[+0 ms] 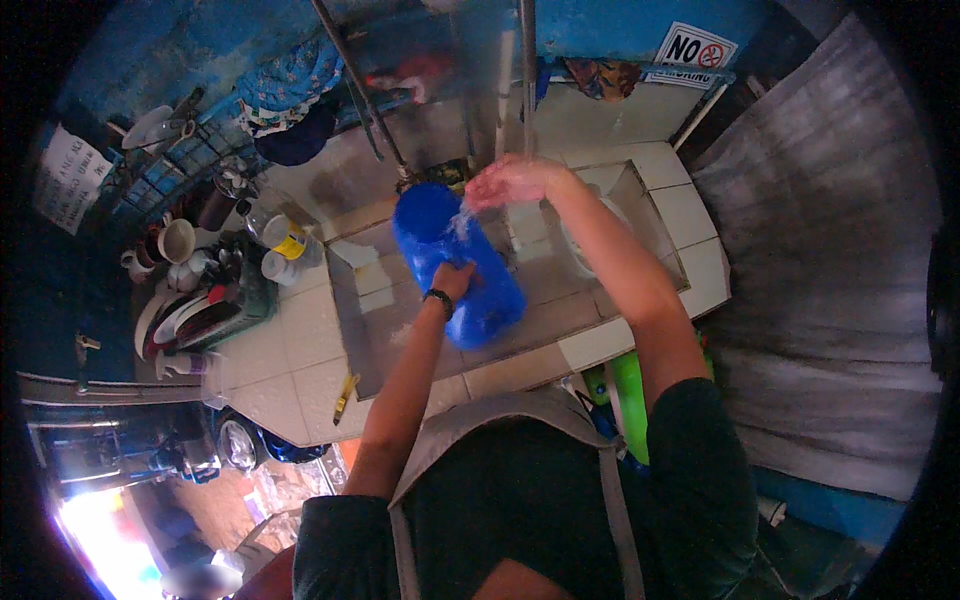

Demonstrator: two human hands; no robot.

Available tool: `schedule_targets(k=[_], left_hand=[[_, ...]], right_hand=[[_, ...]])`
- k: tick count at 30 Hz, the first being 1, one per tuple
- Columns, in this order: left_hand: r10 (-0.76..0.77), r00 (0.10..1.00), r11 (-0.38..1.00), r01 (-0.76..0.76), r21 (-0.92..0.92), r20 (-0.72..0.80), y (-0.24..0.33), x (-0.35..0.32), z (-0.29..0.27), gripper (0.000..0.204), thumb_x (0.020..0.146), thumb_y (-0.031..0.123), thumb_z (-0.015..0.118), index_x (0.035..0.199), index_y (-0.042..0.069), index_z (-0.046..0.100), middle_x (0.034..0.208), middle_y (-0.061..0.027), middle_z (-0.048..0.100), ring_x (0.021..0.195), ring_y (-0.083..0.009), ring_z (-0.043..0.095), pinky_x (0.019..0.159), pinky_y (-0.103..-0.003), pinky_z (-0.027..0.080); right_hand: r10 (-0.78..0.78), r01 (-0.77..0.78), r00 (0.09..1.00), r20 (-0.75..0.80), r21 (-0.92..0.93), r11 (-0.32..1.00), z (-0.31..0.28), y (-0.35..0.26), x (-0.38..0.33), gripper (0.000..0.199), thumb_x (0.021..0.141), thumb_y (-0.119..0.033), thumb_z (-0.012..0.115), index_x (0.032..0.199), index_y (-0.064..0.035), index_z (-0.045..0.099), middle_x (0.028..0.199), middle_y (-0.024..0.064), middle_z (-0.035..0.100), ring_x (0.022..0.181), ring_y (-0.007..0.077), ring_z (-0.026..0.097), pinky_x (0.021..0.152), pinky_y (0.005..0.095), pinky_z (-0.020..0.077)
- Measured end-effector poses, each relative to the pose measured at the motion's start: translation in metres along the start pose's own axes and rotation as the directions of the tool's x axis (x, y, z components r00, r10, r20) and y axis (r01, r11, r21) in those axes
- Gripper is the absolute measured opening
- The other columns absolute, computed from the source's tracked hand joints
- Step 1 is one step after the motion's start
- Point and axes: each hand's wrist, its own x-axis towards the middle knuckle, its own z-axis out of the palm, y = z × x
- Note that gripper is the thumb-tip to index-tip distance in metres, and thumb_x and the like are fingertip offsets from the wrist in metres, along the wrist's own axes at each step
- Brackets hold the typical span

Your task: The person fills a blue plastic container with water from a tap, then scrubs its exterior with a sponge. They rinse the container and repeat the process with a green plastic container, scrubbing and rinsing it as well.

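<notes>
1. Tiled sink basin lies under both hands, with a dish rack far left.
2. Left hand grips the blue container.
3. Right hand, loosely cupped, hovers above the container's far end in water.

The left hand grips the side of a blue bucket tilted over a tiled sink. The right hand is just beyond the bucket's rim, under running water. Far left of the left hand stands a dish rack with cups.
</notes>
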Motion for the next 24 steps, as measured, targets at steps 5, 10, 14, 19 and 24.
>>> schedule_targets(k=[5,10,14,19,24], left_hand=[[0.128,0.986,0.817,-0.042,0.575,-0.11,0.017,-0.018,-0.004,0.057,0.074,0.039,0.061,0.116,0.002,0.05,0.098,-0.0188,0.063,0.09,-0.0319,0.061,0.08,-0.04,0.048],[0.246,0.968,0.675,-0.213,0.707,0.057,0.03,-0.028,-0.019,0.056,0.074,0.04,0.06,0.118,0.007,0.051,0.107,-0.0184,0.06,0.099,-0.0333,0.057,0.086,-0.042,0.045],[0.39,0.908,0.519,-0.354,0.778,0.153,0.039,-0.02,-0.025,0.053,0.074,0.04,0.06,0.115,0.008,0.052,0.108,-0.0179,0.059,0.1,-0.0334,0.057,0.086,-0.043,0.045],[0.592,0.801,0.607,-0.364,0.706,-0.095,0.097,0.008,0.003,0.036,0.081,0.034,0.057,0.102,0.005,0.058,0.102,-0.0168,0.062,0.097,-0.0307,0.059,0.085,-0.042,0.046],[0.351,0.929,0.845,-0.367,0.387,0.115,0.194,0.061,0.046,0.028,0.081,0.03,0.053,0.098,0.01,0.064,0.092,-0.0153,0.065,0.086,-0.0314,0.063,0.074,-0.04,0.049]], right_hand=[[0.055,-0.264,0.962,-0.269,-0.854,0.449,0.012,-0.012,0.014,0.021,0.079,-0.008,0.056,0.094,0.0075,0.06,0.087,0.0163,0.063,0.081,0.027,0.064,0.076,0.0369,0.0536],[0.144,-0.588,0.784,-0.604,-0.648,0.484,0.022,-0.009,0.014,0.018,0.076,-0.01,0.06,0.088,0.0039,0.062,0.071,0.0117,0.062,0.067,0.0216,0.063,0.057,0.0351,0.0518],[0.068,-0.638,0.763,-0.643,-0.731,0.243,0.028,-0.006,0.009,0.019,0.075,-0.009,0.06,0.09,0.0025,0.061,0.076,0.015,0.063,0.067,0.0236,0.063,0.054,0.0373,0.0496],[-0.045,-0.443,0.869,-0.492,-0.735,-0.513,0.038,-0.01,-0.015,0.016,0.077,-0.011,0.056,0.086,0.0,0.063,0.074,0.016,0.063,0.063,0.0264,0.063,0.055,0.0381,0.0492],[-0.176,-0.617,0.748,-0.64,-0.768,0.174,0.035,-0.031,-0.076,0.022,0.068,-0.015,0.063,0.086,-0.0016,0.064,0.078,0.0159,0.064,0.063,0.0259,0.063,0.055,0.0366,0.0492]])
